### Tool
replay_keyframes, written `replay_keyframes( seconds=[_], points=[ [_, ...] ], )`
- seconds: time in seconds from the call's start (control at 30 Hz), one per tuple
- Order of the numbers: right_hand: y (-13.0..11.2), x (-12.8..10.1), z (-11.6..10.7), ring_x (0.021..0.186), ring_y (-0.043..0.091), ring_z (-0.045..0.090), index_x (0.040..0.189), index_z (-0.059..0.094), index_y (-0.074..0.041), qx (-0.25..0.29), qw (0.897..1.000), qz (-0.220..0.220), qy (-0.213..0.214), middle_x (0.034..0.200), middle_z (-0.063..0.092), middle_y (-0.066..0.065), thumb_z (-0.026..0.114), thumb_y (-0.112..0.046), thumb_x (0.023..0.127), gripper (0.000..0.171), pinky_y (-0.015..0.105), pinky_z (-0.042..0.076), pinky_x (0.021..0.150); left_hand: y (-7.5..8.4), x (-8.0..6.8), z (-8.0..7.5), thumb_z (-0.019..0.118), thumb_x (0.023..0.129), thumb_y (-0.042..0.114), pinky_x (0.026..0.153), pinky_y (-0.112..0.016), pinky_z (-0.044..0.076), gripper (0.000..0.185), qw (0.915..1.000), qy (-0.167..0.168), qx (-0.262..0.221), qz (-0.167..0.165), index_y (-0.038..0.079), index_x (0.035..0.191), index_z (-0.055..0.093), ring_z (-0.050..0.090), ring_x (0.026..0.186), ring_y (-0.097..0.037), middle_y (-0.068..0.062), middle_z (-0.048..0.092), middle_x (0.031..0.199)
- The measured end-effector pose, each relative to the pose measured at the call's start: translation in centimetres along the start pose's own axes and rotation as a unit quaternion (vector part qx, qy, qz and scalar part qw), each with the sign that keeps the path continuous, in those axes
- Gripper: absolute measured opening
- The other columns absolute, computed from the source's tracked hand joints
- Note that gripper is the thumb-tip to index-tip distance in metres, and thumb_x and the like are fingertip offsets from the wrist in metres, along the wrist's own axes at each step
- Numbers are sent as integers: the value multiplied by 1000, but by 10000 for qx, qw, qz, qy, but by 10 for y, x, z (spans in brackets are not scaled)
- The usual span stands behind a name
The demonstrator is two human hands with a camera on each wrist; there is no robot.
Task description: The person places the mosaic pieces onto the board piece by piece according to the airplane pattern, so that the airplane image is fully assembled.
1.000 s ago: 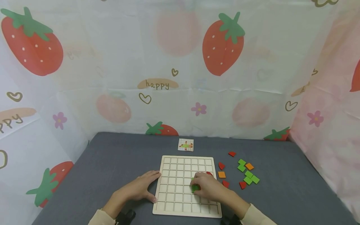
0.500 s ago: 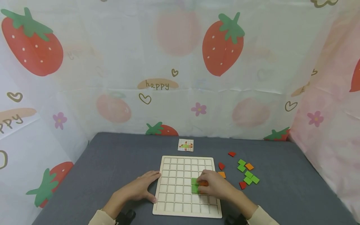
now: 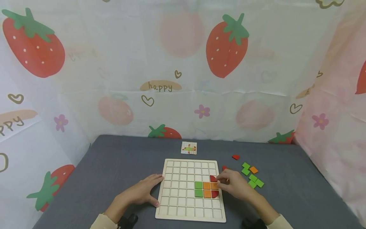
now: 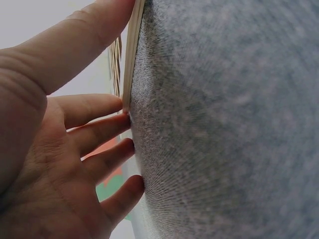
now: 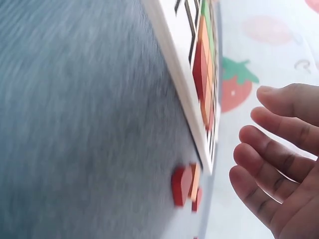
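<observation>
Left hand [image 3: 140, 192] spread against grid board [image 3: 178, 203], right hand [image 3: 233, 184] relaxed, covering loose pieces [image 3: 253, 178]

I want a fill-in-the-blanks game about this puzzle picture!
1. On the wooden grid board, the two squares stacked one above the other left of the orange ones are ______.
2. The left hand rests against the board's ______ edge.
3. The little picture card lies on the ______ cloth beyond the board.
4. The right hand holds ______; its fingers are straight and apart.

Missing words: green; left; grey; nothing
</observation>
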State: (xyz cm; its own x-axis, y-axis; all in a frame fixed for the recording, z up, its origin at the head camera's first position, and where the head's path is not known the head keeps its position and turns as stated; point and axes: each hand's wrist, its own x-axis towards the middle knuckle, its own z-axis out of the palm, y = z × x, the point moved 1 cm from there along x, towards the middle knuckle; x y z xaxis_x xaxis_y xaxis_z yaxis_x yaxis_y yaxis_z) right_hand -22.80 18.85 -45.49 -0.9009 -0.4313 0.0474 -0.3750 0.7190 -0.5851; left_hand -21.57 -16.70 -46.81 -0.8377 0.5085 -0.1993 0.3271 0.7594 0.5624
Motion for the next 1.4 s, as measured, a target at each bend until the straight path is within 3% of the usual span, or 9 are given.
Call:
replay_keyframes(
  seconds=[0.5, 0.9, 1.07, 1.4],
  points=[
    [33, -19, -32, 75, 6, 54, 96, 68, -10, -227, 9941, 684, 811, 87, 62, -3, 68, -16, 79, 18, 19, 46, 62, -1, 0, 2, 76, 64, 39, 101, -61, 25, 94, 10000, -5, 14, 6, 9, 141, 32, 24, 137, -33, -12, 30, 146],
    [56, -33, -53, 78, 13, 57, 93, 69, -9, -704, 9856, 684, 1378, 88, 62, 0, 70, -15, 76, 19, 20, 47, 63, 1, 2, 0, 77, 64, 37, 101, -61, 23, 94, 10000, -22, -9, -67, 8, 140, 32, 22, 137, -35, -12, 30, 146],
    [65, -37, -57, 79, 14, 59, 96, 69, -7, -812, 9840, 853, 1339, 87, 62, 0, 70, -17, 76, 22, 21, 47, 63, 1, 2, 1, 77, 64, 39, 101, -62, 24, 94, 9999, -65, 1, -82, 9, 141, 32, 22, 137, -34, -12, 29, 147],
    [80, -43, -65, 86, 22, 59, 101, 66, -5, -696, 9848, 1387, 782, 94, 61, 8, 69, -21, 77, 30, 35, 49, 67, 2, 0, -1, 76, 64, 38, 102, -61, 24, 93, 9999, -90, -57, -118, 9, 141, 31, 22, 137, -34, -11, 29, 147]
  ],
)
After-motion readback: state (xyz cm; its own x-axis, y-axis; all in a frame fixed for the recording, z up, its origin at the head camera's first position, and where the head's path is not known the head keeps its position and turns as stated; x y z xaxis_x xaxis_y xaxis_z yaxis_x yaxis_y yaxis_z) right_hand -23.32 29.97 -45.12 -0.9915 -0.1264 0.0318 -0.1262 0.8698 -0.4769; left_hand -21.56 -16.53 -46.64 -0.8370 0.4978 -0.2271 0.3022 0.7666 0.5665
